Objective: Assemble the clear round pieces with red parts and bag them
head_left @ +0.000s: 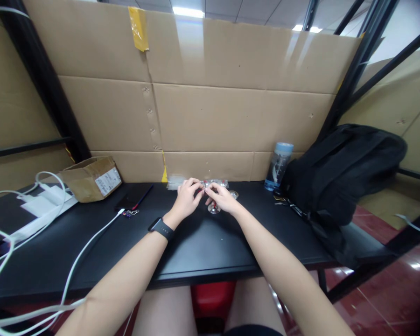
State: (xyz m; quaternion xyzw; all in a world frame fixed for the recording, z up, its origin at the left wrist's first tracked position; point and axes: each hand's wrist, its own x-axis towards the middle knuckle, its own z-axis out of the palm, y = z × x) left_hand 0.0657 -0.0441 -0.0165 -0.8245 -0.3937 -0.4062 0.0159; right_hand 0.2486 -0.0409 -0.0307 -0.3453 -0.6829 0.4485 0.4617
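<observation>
My left hand (188,198) and my right hand (222,197) meet over the far middle of the table, fingertips pinched together. Between them is something small with a bit of red, mostly hidden by the fingers. Just beneath my right hand a clear round piece (214,209) with a red part shows at the table. Another clear round piece (234,194) lies at that hand's right side. Behind the hands, clear plastic packets (174,182) rest by the cardboard wall, and some shiny clear items with red spots (221,183) lie beside them.
The black table (210,252) backs onto a cardboard wall (210,112). To the left are an open cardboard box (89,179), white cables with a power strip (44,212), a dark phone-like slab (128,198) and a pen. A water bottle (279,165) and a black backpack (350,172) stand right.
</observation>
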